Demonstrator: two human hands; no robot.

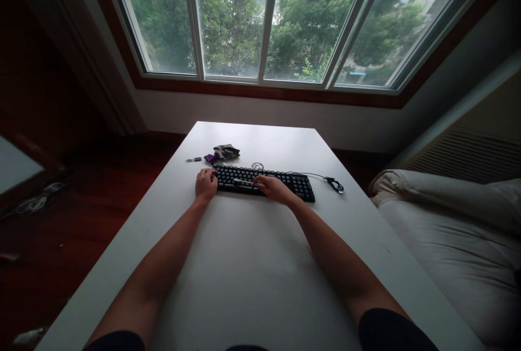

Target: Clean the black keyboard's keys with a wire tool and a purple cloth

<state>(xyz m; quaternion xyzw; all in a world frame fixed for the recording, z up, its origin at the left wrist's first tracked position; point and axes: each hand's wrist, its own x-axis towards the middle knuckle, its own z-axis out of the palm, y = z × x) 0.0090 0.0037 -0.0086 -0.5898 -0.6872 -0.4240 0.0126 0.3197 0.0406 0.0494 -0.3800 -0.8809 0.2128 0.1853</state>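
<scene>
A black keyboard (299,188) lies across the white table, its keys facing up. My left hand (206,184) is closed around the keyboard's left end, with the fingers over its edge. My right hand (274,188) is closed on a thin brush (243,182), pale in colour, that points left over the middle keys. Whether the bristles touch the keys is too small to tell. The keyboard's cable (334,184) lies bundled to the right, with its plug at the end.
Behind the keyboard's left end lie a crumpled grey cloth (227,151) and a purple piece (212,158). A pen-like tool (194,159) is left of them. The white table (256,269) stands before a window; a covered sofa (443,231) is at the right.
</scene>
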